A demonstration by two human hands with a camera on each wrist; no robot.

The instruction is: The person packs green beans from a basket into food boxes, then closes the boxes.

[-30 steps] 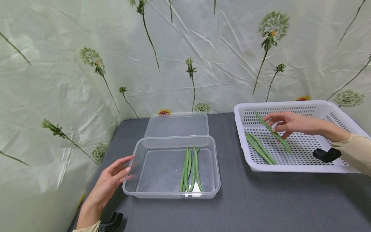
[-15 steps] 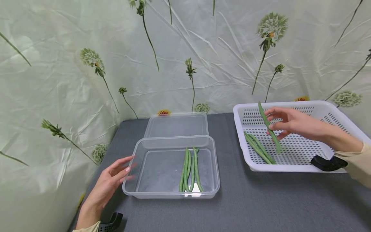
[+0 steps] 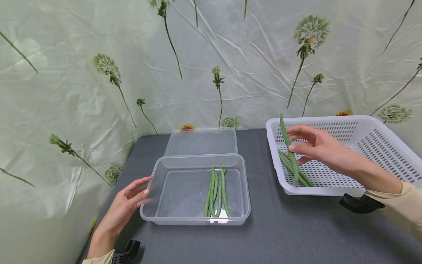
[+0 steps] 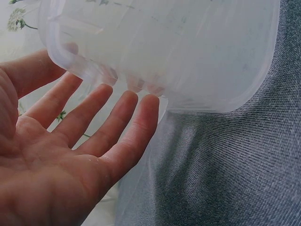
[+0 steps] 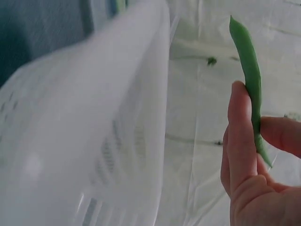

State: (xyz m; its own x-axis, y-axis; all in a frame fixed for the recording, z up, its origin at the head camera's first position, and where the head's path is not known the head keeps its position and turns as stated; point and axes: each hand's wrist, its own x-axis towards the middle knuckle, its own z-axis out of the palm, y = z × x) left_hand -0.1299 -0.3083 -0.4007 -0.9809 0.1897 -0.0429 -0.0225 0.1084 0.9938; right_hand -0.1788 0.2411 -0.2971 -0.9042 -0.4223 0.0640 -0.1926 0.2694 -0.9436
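My right hand [image 3: 316,146] pinches one slim green bean [image 3: 287,145], raised over the slotted white basket [image 3: 379,126] at right. My left hand [image 3: 126,207] rests flat, fingers straight, against the clear tub [image 3: 158,176]. Transfer underway, I judge; next comes a leftward carry, laid beside the beans in the tub [image 3: 215,192].

A pale green sheet [image 3: 82,110] printed with dandelion heads and long thin stems hangs creased across the whole upper part of the head view and runs down the left edge. Below it, a table covered in dark grey woven cloth [image 3: 296,231] fills the lower middle and right under soft, even light.
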